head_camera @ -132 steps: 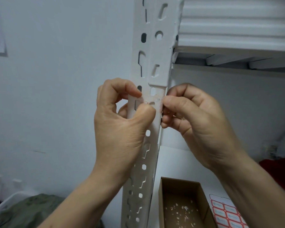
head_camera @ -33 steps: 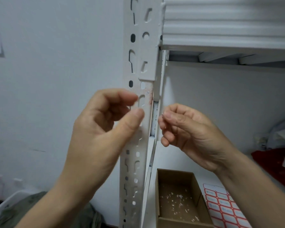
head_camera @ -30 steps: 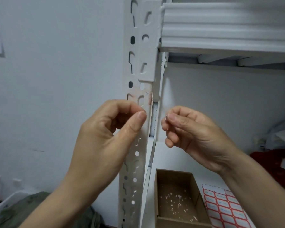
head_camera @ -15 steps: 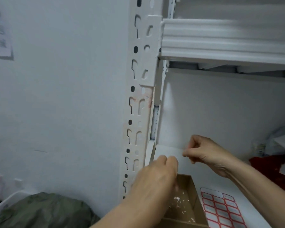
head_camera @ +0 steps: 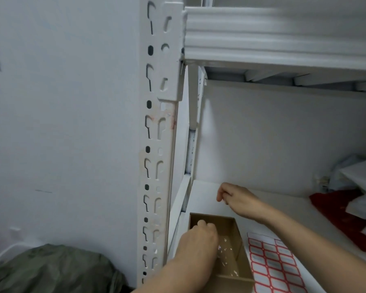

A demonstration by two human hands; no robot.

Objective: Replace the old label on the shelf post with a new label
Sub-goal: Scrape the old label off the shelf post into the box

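The white slotted shelf post [head_camera: 156,144] stands upright at centre, with faint red residue and bare paint [head_camera: 171,121] just below the beam bracket. A sheet of red-bordered labels [head_camera: 275,265] lies flat on the lower shelf [head_camera: 287,210]. My left hand [head_camera: 197,240] hovers over the open cardboard box [head_camera: 235,278], fingertips pinched together; whether a scrap is between them is hidden. My right hand [head_camera: 237,199] hangs above the shelf behind the box, fingers curled loosely, nothing visible in it.
Small white paper scraps [head_camera: 224,252] litter the box floor. A red cloth [head_camera: 342,214] and white bags lie at the right end of the shelf. The upper shelf beam [head_camera: 279,39] overhangs. A green bag [head_camera: 51,269] sits on the floor at left, by the wall.
Both hands have dropped from the post down to shelf level. The left hand now sits over the box; the right moved down and right. The residue spot on the post is uncovered.
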